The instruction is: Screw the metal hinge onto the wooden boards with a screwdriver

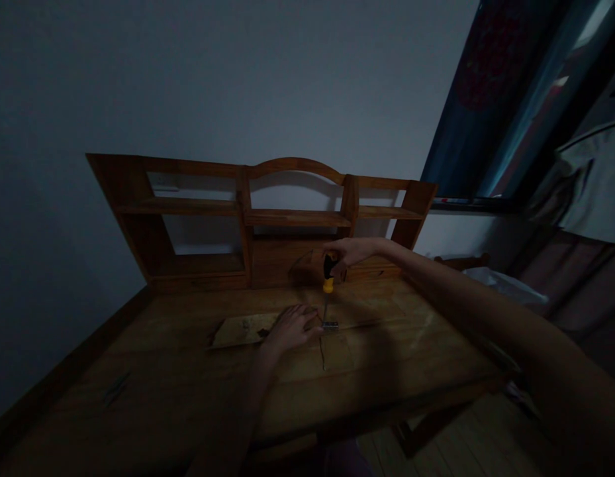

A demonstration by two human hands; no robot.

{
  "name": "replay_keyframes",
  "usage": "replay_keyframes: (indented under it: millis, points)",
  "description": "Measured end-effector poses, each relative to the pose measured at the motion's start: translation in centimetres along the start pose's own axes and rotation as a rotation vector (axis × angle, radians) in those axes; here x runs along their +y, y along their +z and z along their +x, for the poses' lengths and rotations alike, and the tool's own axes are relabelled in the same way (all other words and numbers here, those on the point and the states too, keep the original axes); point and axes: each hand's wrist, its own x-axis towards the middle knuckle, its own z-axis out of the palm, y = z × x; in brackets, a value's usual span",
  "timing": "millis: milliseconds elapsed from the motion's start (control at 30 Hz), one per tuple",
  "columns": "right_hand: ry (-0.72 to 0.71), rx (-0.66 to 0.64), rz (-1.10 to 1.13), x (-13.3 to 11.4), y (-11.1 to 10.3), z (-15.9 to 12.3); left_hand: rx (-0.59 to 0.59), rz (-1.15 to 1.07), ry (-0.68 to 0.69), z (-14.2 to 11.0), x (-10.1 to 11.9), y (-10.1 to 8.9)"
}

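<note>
My right hand point(347, 253) is wrapped round the black and yellow handle of a screwdriver point(328, 285). The shaft points almost straight down, its tip at a small grey block point(330, 326) on the wooden desk. Low over the desk, my left hand point(293, 326) has its thumb and fingers at the block's left edge, holding it there; the exact grip is dim. A thin wire point(323, 356) runs from beside the block toward me. Partly under my left fingers lies a pale, rough-ended wooden board point(240, 330).
Along the back of the desk point(188, 391) stands a wooden shelf unit point(297, 217) against the wall. A small thin object point(116, 389) lies on the left of the desk. Clothing point(598, 182) hangs at right, near a dark curtain point(486, 99). The light is dim.
</note>
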Motion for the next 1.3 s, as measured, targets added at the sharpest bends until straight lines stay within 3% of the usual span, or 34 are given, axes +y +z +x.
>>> replay_keyframes:
  millis: [233,500,733,933,1200,1300]
  points:
    - [0.094,0.059,-0.055,0.0,0.8,0.7,-0.009,-0.009,-0.005,0.1,0.1,-0.1]
    - [0.017,-0.015,0.042,-0.5,0.6,0.3,-0.037,0.016,-0.014,0.2,0.3,-0.5]
    - [0.162,0.178,-0.159,-0.4,2.4,0.5,-0.021,0.006,-0.002,0.1,0.3,-0.4]
    - [-0.006,0.086,-0.052,-1.0,1.3,-0.4,-0.018,0.004,0.000,0.2,-0.1,0.0]
    - [0.228,0.233,-0.164,-1.1,2.7,0.6,-0.021,-0.001,-0.007,0.3,-0.3,0.2]
    - [0.141,0.139,-0.092,-0.9,1.9,0.2,-0.022,0.001,-0.013,0.3,-0.3,0.1]
